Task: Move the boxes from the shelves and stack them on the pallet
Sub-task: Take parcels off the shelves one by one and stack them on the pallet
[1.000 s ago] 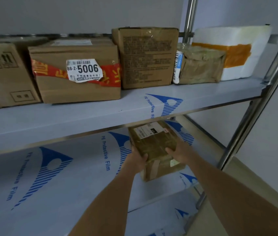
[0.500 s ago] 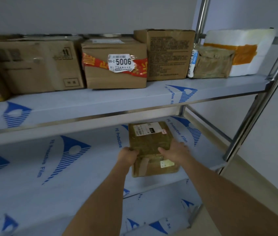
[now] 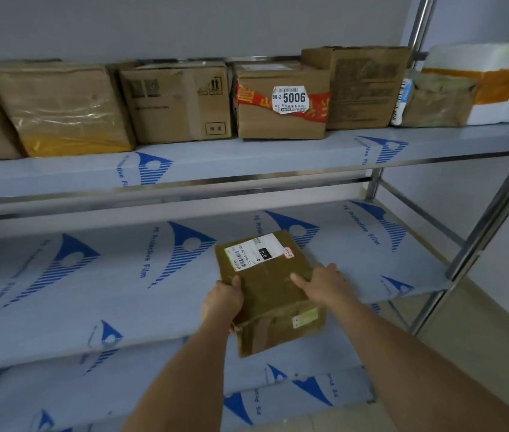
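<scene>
Fingers of the left hand (image 3: 222,302) and right hand (image 3: 325,283) curled around opposite sides of a taped brown box (image 3: 270,291), held between them at the middle shelf (image 3: 60,307) edge, apparently mid-removal. Its long axis ran away from the fingers, label end farthest. Next likely: carrying it level to the unseen pallet.

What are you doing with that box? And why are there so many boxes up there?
A person is holding a small brown box with both hands at the front edge of the middle shelf. The left hand grips its left side and the right hand grips its right side. More boxes sit in a row on the upper shelf, among them one labelled 5006.
</scene>
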